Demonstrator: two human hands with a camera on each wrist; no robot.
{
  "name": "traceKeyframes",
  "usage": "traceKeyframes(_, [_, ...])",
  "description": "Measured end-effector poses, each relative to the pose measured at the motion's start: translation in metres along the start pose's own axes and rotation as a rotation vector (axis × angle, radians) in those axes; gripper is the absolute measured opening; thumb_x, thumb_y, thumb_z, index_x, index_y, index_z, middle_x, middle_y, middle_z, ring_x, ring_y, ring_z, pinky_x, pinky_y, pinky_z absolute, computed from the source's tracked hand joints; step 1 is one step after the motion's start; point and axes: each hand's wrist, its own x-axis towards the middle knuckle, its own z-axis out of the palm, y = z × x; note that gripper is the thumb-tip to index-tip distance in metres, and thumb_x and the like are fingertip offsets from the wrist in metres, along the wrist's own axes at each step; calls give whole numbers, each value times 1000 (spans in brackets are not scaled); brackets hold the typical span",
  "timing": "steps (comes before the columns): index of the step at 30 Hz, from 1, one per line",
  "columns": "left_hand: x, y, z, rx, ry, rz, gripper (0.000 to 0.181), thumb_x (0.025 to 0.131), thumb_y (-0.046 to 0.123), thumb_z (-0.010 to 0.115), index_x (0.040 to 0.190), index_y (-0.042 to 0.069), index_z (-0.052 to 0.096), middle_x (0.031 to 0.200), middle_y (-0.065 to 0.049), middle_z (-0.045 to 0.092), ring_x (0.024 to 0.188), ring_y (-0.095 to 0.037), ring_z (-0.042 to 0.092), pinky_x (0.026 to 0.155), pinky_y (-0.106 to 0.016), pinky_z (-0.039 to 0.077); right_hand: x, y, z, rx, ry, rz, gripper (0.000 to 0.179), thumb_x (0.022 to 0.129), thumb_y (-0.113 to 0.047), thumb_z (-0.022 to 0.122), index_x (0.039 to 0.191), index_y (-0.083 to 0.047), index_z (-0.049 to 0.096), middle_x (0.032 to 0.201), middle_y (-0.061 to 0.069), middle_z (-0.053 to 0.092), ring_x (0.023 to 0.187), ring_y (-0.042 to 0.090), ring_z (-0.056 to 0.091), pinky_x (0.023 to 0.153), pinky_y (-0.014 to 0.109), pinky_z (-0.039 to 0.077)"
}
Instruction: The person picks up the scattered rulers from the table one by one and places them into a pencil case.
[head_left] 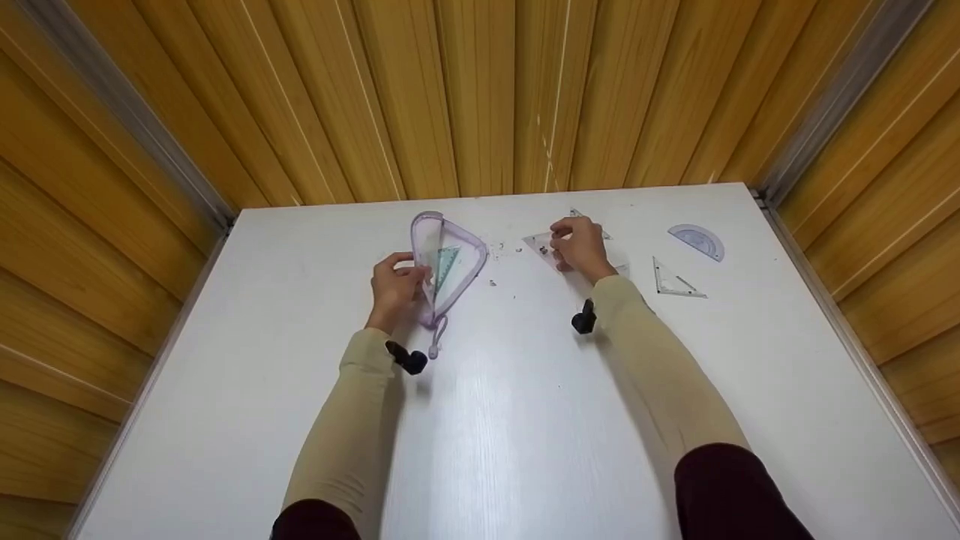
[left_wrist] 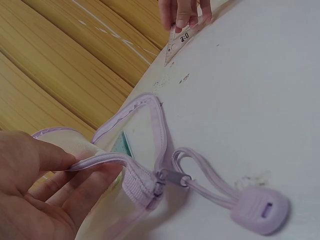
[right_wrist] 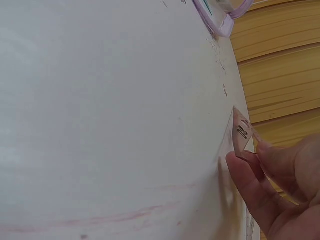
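A lilac-edged, see-through zip pouch (head_left: pixel 427 216) lies toward the back of the table, left of centre, its mouth spread apart. My left hand (head_left: pixel 396 289) pinches one zipped edge between thumb and fingers. Inside shows a green set square (head_left: pixel 448 262). From the zip's end hangs a cord with a lilac pull tab (left_wrist: pixel 260 210). To the right, my right hand (head_left: pixel 581 246) pinches a clear, pinkish set square (right_wrist: pixel 242 131) between thumb and fingertips, tilted close over the table. Fingers cover part of it.
A bluish protractor (head_left: pixel 697 241) and a clear set square (head_left: pixel 660 289) lie at the right. Another clear ruler piece (head_left: pixel 576 213) shows partly behind my right hand. Dark smudges (head_left: pixel 493 283) mark the white table (head_left: pixel 480 420). Wood-look panels (head_left: pixel 480 97) stand behind it.
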Motion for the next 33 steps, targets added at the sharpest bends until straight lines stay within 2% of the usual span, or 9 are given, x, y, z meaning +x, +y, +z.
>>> traceKeyframes(6, [-1, 0, -1, -11, -13, 13, 34, 96, 6, 69, 129, 0, 65, 99, -17, 76, 71, -17, 65, 61, -26, 53, -3, -1, -4, 35, 22, -16, 32, 97, 1, 67, 129, -2, 69, 116, 11, 68, 80, 25, 72, 59, 35, 61])
traceKeyframes(11, [-2, -1, -1, -14, -23, 16, 33, 97, 5, 68, 129, -1, 64, 97, -16, 76, 68, -17, 63, 60, -27, 52, -5, -2, -7, 80, 20, -20, 32, 99, 4, 62, 131, 0, 67, 120, 14, 67, 89, 29, 73, 61, 36, 61])
traceKeyframes(18, [-1, 1, -1, -17, -24, -1, 31, 97, 7, 68, 128, 2, 65, 102, -17, 75, 78, -21, 66, 65, -28, 54, -4, -10, -14, 124, -3, -24, 36, 101, 4, 58, 136, -2, 63, 126, 13, 63, 101, 27, 70, 70, 38, 62])
traceKeyframes(24, [-1, 2, 0, -11, -22, 2, 33, 97, 8, 69, 129, 3, 65, 103, -16, 75, 80, -21, 67, 65, -27, 55, -4, -15, -20, 152, 4, -10, 37, 101, 2, 59, 137, -5, 63, 127, 12, 63, 102, 25, 69, 70, 36, 62])
traceKeyframes(33, [-1, 3, 1, -2, -19, 5, 32, 97, 8, 69, 128, 3, 65, 101, -15, 75, 79, -20, 67, 65, -28, 55, -4, -18, -22, 145, 29, -38, 36, 101, 1, 60, 136, -4, 64, 127, 13, 64, 100, 28, 71, 66, 36, 62])
